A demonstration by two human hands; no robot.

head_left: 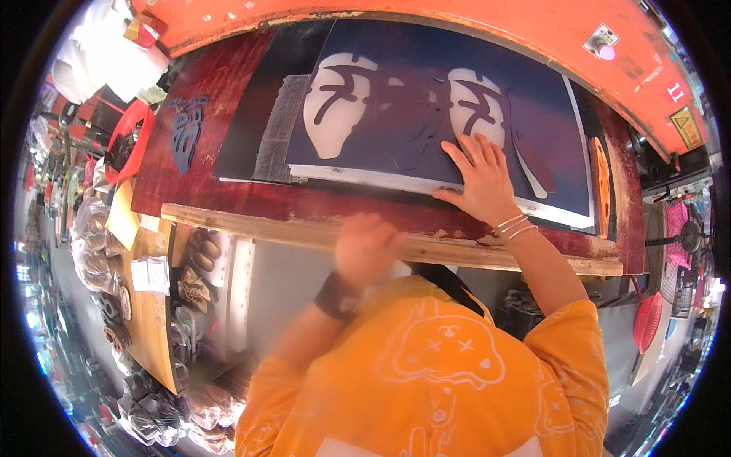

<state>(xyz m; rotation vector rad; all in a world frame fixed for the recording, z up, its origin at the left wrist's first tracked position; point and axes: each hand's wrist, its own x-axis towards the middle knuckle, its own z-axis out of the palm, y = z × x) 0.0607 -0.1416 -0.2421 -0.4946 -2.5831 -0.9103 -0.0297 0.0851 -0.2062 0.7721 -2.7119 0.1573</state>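
A dark navy sheet [415,57] lies over white layers on a dark red board [251,202]. Two sole-shaped openings in it show white, crossed by dark strips: the left opening [335,114] and the right opening [466,103]. My right hand [485,180] rests on the sheet, fingers spread, its fingertips at the lower end of the right opening. Beside that hand, a narrow flap [533,156] of the sheet looks partly lifted. My left hand [369,247] is over the board's front wooden edge, smeared by motion; whether it holds anything is hidden.
An orange machine beam [457,17] with a button and warning label spans the back. Dark cut-out pieces [185,133] lie on the board's left. An orange curved piece [601,186] stands at the right. A wooden side table [148,327] and a red basket [128,141] are at left.
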